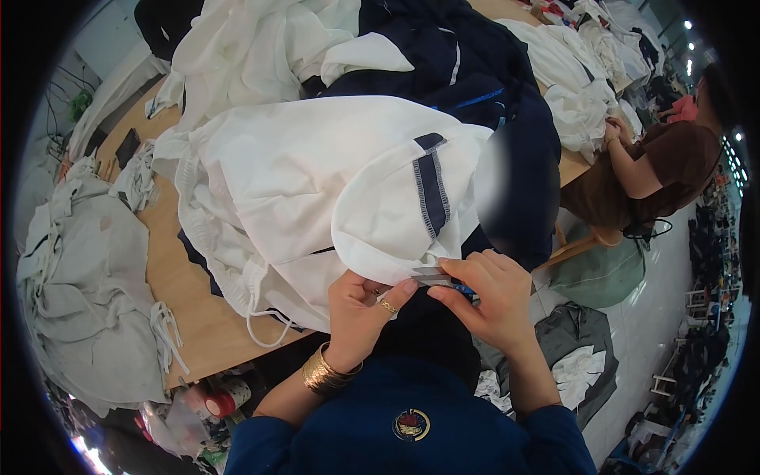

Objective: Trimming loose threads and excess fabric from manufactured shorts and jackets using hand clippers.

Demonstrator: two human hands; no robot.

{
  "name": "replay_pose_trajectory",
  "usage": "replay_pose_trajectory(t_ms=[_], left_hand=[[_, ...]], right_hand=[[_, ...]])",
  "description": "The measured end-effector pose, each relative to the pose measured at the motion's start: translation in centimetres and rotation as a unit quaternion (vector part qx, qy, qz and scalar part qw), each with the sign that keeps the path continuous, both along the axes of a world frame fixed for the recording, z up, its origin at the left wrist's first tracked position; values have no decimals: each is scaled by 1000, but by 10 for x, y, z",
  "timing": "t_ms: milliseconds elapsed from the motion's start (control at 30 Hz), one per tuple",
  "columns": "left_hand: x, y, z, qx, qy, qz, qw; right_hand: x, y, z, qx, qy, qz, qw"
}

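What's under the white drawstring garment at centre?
Navy fabric pokes out from under the white drawstring garment at left, over the tan tabletop. What lies under its middle is covered and can't be seen.

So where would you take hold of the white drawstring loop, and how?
Probably by pinching the lowest curve of the drawstring loop, coming from the near side of the wooden table: there it bows out clear of the white garment, with nothing covering it.
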State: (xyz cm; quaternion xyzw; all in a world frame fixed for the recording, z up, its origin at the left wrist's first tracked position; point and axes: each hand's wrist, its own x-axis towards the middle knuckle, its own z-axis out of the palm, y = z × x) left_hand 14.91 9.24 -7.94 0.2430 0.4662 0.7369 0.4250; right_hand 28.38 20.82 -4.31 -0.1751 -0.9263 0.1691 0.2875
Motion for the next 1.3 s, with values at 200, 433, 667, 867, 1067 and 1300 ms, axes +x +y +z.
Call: replay_pose_trajectory(t_ms=[200,433,667,867,1067,1300], left_hand=[[1,-1,1,-11,3,-2,1000],[1,-1,1,-4,-3,-2,1000],[0,1,-1,-18,-89,-11,996],[-1,0,-1,-9,-62,-20,998],[-2,0,-2,-19,-34,-21,999],[-1,0,-2,-40,-20,-19,999]], right_hand=[[-1,0,-3,-2,16,-1,1000],[-1,0,-3,-5,20,-4,1000],[1,0,-5,-88,50,-6,995],[0,1,-1,-63,37,6,997],[0,2,-1,-5,13,5,1000],[-1,2,1,10,17,7,1000]])
